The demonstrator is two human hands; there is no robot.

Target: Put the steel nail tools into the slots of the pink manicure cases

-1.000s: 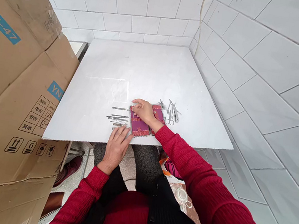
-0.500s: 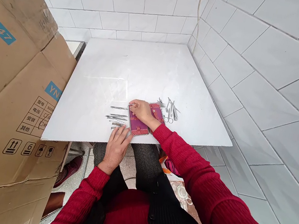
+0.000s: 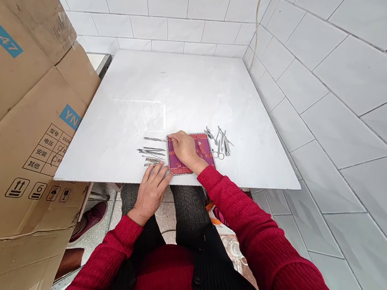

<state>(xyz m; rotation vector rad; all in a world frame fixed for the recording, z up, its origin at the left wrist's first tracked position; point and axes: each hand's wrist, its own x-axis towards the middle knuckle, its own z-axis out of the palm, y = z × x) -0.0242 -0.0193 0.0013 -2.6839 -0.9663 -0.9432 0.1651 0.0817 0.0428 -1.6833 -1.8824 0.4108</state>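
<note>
A purple and red manicure case (image 3: 175, 163) lies unfolded near the table's front edge. My right hand (image 3: 184, 147) is over its left half, with closed fingertips at the upper left edge; whatever they grip is hidden. Flat at the front edge, my left hand (image 3: 151, 190) has its fingers stretched out and apart, fingertips beside the case's lower left corner. Thin metal tools (image 3: 151, 151) lie in a loose row left of the case. To its right are small scissors (image 3: 218, 155), nail clippers (image 3: 227, 149) and several other metal tools.
The white tabletop (image 3: 136, 85) meets tiled walls at the back and right. A large cardboard box (image 3: 12, 133) stands against the left side. Below the front edge are my knees, and a dark red shoe (image 3: 93, 217) shows at the left.
My right hand has turned slightly and its fingers have curled lower over the case's upper left edge. The left hand stays in place.
</note>
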